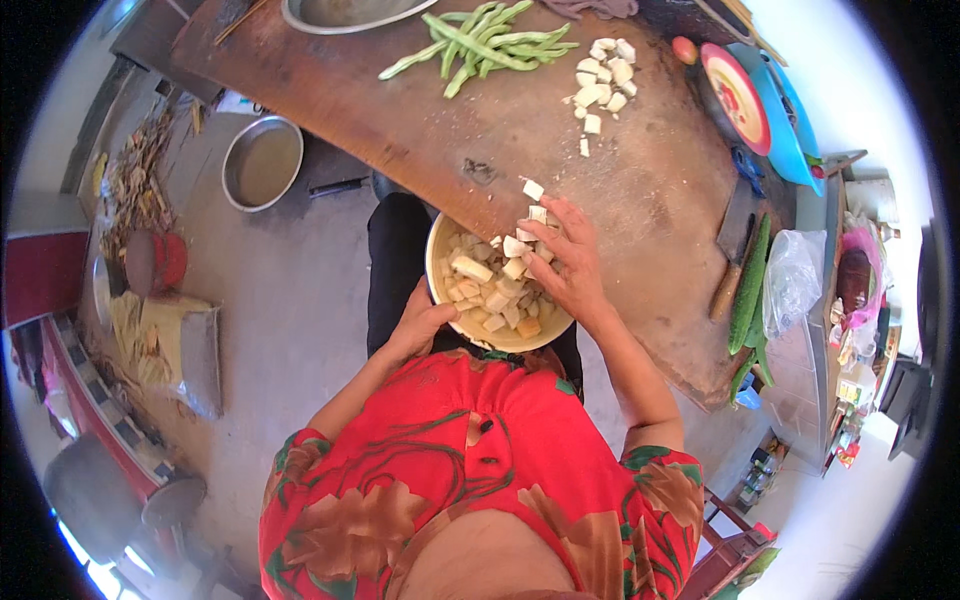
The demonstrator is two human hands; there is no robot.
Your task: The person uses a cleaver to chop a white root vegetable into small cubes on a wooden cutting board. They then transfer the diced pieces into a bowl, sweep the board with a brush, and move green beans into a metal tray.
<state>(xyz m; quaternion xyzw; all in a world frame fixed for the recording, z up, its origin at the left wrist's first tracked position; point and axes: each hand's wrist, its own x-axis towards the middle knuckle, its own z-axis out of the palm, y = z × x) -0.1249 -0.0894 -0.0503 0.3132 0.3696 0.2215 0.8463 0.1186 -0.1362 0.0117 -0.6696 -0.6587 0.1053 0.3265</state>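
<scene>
A round cream-coloured bowl (437,262) full of pale cut cubes (497,300) rests at my lap, just under the table edge. My left hand (422,322) grips its left rim, thumb on the lip. At the edge of the wooden table (400,130), my right hand (568,258) has its fingers apart and curved against several white cubes (527,232) that spill toward the bowl. Another pile of white cubes (603,78) lies farther back on the table. The exact food the cubes are cut from cannot be made out.
Green beans (485,42) lie at the back beside a metal basin (350,12). A cleaver (735,240) and a long cucumber (750,285) sit at the table's right side, near a blue basin (790,120). On the floor to the left stands a metal bowl (262,163).
</scene>
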